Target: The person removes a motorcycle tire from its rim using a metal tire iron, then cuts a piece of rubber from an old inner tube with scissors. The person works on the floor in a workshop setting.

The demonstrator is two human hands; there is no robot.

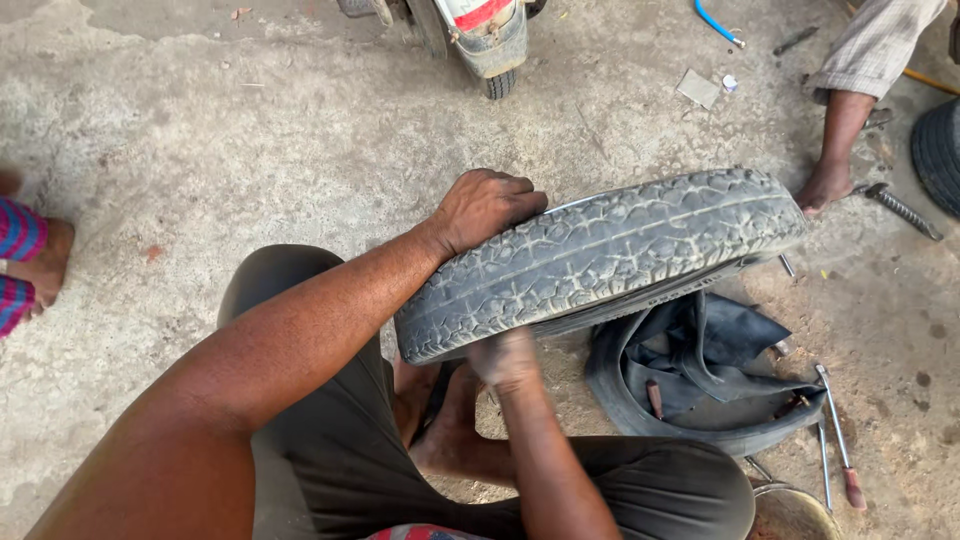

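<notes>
A worn grey tyre [610, 255] stands tilted on its edge on the concrete floor in front of me, tread facing the camera. My left hand [485, 207] lies over the top of the tread at its left end, fingers curled on it. My right hand [505, 358] is blurred and pressed up under the tyre's lower edge; whether it grips the tyre I cannot tell. A limp black inner tube [700, 370] lies on the floor just right of and below the tyre. My knees and bare feet sit beneath.
Metal tyre levers [835, 430] lie right of the tube. Another person's foot [825, 185] stands at the tyre's far right end, a threaded rod [900, 210] beside it. A scooter's rear wheel [497, 60] is at the top; a striped sleeve [20, 260] at the left edge.
</notes>
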